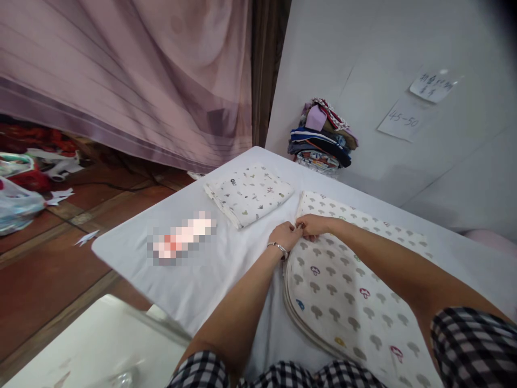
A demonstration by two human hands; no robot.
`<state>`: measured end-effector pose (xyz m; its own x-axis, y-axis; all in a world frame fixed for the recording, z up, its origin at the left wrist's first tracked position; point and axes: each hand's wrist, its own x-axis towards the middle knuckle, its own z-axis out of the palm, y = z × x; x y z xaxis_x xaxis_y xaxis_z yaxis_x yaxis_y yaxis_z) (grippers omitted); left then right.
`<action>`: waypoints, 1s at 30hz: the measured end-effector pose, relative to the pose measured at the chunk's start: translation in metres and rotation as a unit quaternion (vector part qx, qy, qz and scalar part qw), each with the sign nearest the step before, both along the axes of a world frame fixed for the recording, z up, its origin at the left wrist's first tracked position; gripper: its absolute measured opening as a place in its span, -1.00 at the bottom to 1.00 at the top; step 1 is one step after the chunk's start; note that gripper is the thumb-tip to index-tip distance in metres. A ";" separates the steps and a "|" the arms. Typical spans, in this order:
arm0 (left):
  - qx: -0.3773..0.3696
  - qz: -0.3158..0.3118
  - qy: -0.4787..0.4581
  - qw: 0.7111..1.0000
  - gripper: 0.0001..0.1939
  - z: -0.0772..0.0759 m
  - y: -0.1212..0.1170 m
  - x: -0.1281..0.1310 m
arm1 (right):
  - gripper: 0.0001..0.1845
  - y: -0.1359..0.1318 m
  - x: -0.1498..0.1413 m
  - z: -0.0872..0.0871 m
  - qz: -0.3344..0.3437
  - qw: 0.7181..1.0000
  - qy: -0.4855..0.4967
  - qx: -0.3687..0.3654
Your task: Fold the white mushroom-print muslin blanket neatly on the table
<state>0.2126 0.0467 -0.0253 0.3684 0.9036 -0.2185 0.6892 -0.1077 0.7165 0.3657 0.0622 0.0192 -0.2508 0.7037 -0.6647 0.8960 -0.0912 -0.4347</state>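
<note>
A mushroom-print cloth [335, 291], white with grey mushrooms and a few coloured ones, lies folded in layers on the white-covered table [242, 269]. At its far left corner my left hand [285, 234], with a bracelet at the wrist, has its fingers closed on the cloth's edge. My right hand [313, 226] meets it there, fingers also pinched at the same edge. Both sets of fingertips nearly touch, and they partly hide the bit of fabric between them. Just beyond my left hand rests a folded white cloth [250, 194] with small scattered prints.
A blurred-out item [181, 237] lies on the table's left part. Folded clothes [321, 134] are stacked against the grey wall [343, 54]. A pink curtain [161, 70] hangs behind. Plastic bags [18, 202] sit on the tiled floor; a white surface [92, 345] stands at lower left.
</note>
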 end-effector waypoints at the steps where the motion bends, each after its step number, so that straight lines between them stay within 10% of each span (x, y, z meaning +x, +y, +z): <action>1: -0.001 -0.004 0.003 1.000 -0.61 0.000 0.000 0.000 | -0.69 0.000 0.001 -0.001 -0.001 1.000 -0.002 0.004; 19: 0.053 -0.001 0.061 0.997 -0.71 -0.001 -0.010 0.005 | -0.42 0.064 0.031 0.014 -0.088 0.989 -0.113 -0.024; 30: 0.046 -0.018 0.070 0.996 -0.70 0.004 -0.013 0.004 | -0.66 0.080 -0.002 0.013 0.070 0.930 -0.344 0.112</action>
